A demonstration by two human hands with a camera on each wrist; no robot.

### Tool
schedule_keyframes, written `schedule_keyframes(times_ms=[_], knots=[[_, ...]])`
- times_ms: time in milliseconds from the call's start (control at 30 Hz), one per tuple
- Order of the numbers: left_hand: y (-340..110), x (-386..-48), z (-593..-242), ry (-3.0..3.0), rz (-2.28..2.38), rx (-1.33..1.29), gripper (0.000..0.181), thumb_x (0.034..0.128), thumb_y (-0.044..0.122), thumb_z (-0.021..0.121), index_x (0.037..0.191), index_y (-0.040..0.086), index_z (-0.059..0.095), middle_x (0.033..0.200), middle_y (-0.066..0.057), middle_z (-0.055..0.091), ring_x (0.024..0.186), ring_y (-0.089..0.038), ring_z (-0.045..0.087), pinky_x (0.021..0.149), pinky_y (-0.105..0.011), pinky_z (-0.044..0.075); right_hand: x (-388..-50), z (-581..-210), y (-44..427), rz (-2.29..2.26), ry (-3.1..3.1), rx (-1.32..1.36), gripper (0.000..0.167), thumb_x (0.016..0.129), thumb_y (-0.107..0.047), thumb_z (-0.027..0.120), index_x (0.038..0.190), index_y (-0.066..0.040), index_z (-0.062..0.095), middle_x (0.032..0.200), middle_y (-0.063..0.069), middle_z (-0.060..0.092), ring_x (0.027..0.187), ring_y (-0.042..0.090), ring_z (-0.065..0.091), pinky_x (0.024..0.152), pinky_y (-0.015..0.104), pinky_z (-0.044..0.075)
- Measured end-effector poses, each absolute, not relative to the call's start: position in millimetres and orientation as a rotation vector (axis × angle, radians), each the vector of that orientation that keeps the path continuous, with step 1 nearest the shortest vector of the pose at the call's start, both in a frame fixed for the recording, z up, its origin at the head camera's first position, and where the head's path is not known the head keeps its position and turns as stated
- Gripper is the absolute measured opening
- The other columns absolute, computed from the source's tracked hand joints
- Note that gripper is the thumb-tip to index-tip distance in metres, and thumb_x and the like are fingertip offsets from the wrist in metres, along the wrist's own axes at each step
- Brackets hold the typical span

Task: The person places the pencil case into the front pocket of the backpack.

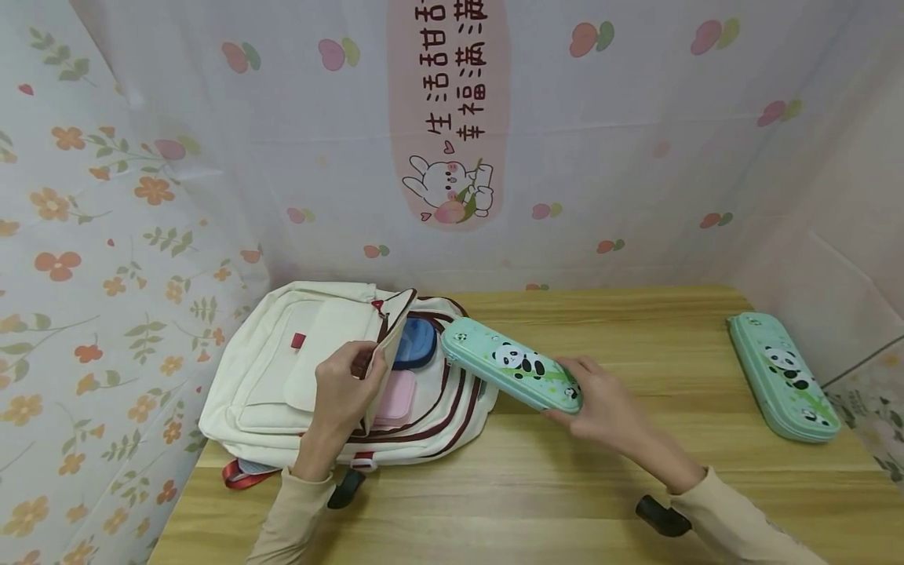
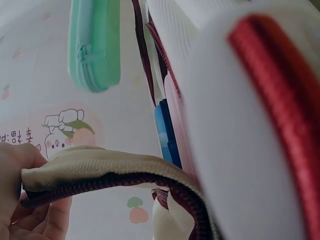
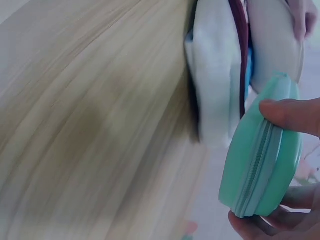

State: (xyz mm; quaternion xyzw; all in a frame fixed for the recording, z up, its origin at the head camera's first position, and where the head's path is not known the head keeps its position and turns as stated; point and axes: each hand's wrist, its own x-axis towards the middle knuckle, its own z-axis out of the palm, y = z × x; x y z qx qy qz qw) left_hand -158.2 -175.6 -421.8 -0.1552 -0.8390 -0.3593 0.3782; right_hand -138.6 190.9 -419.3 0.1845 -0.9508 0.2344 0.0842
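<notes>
A white backpack [image 1: 282, 369] lies on the table at the left, its front pocket pulled open. My left hand [image 1: 348, 386] pinches the edge of the pocket flap [image 2: 110, 162], holding it up. Inside the pocket are a blue case [image 1: 415, 344] and a pink case [image 1: 397, 395]. My right hand [image 1: 606, 404] grips one end of a mint-green panda pencil case [image 1: 519, 369], thumb on one side and fingers on the other; its far end is over the backpack's right edge. In the right wrist view the held case's zipper [image 3: 257, 165] is closed.
A second mint-green panda case [image 1: 784, 377] lies at the table's right side. A red strap [image 1: 243, 476] sticks out at the backpack's lower left. Printed curtains [image 1: 318, 157] hang behind and beside the wooden table [image 1: 494, 502].
</notes>
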Motion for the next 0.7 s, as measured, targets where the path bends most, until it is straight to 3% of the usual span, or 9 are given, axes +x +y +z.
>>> schedule_keyframes(times_ms=[400,700], knots=[[-176.9,-157.7,-420.7,-2.154,-0.915,-0.389,0.005,0.0833,-0.001,0.072,0.088,-0.003,0.072,0.071,-0.011,0.068,0.057,-0.014,0.061,0.055,-0.016,0.048,-144.7,-426.5,157.5,0.860,-2.832,0.698,0.075,0.071,-0.019,0.088,0.135,0.004,0.056,0.128,0.020,0.063,0.112,0.031,0.063,0.093,0.049,0.053],[-178.5,-156.2,-417.3,-2.173,-0.910,-0.373,0.006,0.0839,0.000,0.073,0.089,-0.003,0.072,0.071,-0.012,0.068,0.058,-0.014,0.061,0.055,-0.016,0.048,-152.7,-424.4,145.4,0.932,-2.822,0.774,0.076,0.071,-0.021,0.088,0.138,-0.003,0.056,0.132,0.014,0.064,0.121,0.032,0.060,0.102,0.055,0.048]])
